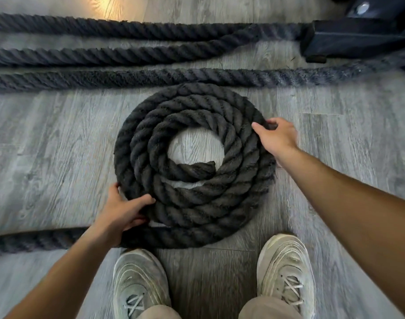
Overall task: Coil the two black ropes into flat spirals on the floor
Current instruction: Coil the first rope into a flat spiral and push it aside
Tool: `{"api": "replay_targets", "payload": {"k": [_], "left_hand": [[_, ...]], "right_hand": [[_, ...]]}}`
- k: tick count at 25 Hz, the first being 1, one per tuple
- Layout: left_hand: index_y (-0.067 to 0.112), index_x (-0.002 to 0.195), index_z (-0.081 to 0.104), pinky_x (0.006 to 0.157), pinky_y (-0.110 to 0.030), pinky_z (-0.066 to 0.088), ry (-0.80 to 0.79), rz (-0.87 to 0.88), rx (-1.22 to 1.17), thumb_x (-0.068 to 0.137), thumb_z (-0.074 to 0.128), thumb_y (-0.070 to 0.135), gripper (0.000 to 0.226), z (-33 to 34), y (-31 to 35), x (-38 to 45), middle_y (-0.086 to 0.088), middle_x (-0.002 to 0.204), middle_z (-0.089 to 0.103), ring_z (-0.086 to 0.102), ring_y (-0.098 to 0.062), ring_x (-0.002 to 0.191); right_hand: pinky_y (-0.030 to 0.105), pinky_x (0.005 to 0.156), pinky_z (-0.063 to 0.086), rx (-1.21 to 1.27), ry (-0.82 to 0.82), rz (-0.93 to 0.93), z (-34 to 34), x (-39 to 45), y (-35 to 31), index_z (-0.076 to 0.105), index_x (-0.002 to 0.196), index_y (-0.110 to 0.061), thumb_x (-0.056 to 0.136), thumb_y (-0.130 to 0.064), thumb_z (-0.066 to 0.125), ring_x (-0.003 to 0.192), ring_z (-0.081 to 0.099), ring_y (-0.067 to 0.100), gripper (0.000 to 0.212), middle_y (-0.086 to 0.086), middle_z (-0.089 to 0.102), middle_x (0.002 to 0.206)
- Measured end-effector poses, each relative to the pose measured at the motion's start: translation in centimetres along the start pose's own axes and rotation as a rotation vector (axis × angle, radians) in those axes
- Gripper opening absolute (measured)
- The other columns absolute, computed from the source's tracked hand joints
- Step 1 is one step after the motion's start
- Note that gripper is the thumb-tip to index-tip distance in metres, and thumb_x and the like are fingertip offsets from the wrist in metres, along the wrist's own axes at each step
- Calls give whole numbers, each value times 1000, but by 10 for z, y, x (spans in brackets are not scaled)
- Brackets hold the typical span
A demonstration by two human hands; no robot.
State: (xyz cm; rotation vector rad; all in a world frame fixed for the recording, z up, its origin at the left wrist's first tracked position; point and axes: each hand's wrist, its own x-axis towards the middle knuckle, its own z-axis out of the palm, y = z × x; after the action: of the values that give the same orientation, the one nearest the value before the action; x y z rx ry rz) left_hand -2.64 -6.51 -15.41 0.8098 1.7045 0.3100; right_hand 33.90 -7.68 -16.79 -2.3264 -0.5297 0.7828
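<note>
Grey wood-plank floor (59, 146) carries everything here. Near its middle, just ahead of two pale shoes (139, 284), lies the coiled rope (192, 199), a flat spiral of about three turns around a bare centre. The left hand (125, 210) is curled over the outer turn at the near left; the right hand (277, 137) pinches the outer turn at the far right. The loose tail (36, 242) trails left; pulled unevenly, I judge it could ride up or spring the turns apart. Straight rope lengths (128, 77) wait beyond, near a black base (348, 40). No containers appear.
</note>
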Motion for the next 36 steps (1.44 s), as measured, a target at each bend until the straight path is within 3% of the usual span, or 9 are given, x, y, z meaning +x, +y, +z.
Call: {"api": "replay_targets", "payload": {"k": [8,12,15,18,22,26,31,33,36], "left_hand": [[27,152,39,63,-32,51,70,234,110,97,65,29,62,-27,84,57,-3,120,65,63,-8,83],[26,140,54,65,-32,54,77,301,242,95,68,29,47,-20,90,77,-5,116,70,69,-18,85],[26,133,53,56,-35,58,120,229,156,95,69,25,41,-22,76,68,-10,114,71,71,-21,79],[22,136,46,50,-35,59,127,99,112,94,70,25,48,-19,50,37,-10,109,69,69,-22,73],[32,120,41,87,-50,59,2,-68,225,88,77,27,48,-11,24,-1,-15,102,72,71,-32,82],[30,149,36,81,-43,57,22,15,230,83,81,29,79,-38,51,25,-12,123,67,68,-27,99],[27,152,41,68,-33,54,5,252,177,96,68,25,62,-32,92,69,-3,125,66,66,-11,92],[27,149,45,71,-33,55,18,302,204,95,69,16,60,-26,92,77,-5,125,68,69,-18,96],[35,150,39,74,-44,61,50,271,215,94,67,7,69,-25,83,67,-12,120,69,71,-27,96]], "right_hand": [[43,102,44,143,32,117,20,-129,65,27,158,-29,101,-38,54,132,47,34,64,9,33,153],[31,99,37,78,-19,105,21,-141,62,16,163,-25,105,-29,51,138,40,30,68,9,21,160],[30,106,38,63,-43,38,10,-108,52,24,162,-27,103,-27,57,133,44,24,67,6,29,158],[38,111,45,106,-41,26,-4,-53,27,55,146,-30,89,-39,72,125,58,20,60,-1,59,138],[41,95,56,16,10,-4,-10,-10,4,78,111,-25,81,-53,71,107,68,24,41,-1,75,107],[33,82,53,126,-6,67,1,-64,31,62,129,-27,98,-36,60,106,65,24,32,1,66,118],[43,107,40,26,-39,164,15,-150,74,19,162,-26,103,-39,53,141,40,37,69,12,25,162],[44,113,35,27,-47,171,16,-139,78,17,163,-27,103,-36,53,146,34,37,70,12,21,165],[48,114,41,86,-85,122,9,-95,72,37,154,-33,95,-35,62,136,48,33,64,8,43,152]]}}
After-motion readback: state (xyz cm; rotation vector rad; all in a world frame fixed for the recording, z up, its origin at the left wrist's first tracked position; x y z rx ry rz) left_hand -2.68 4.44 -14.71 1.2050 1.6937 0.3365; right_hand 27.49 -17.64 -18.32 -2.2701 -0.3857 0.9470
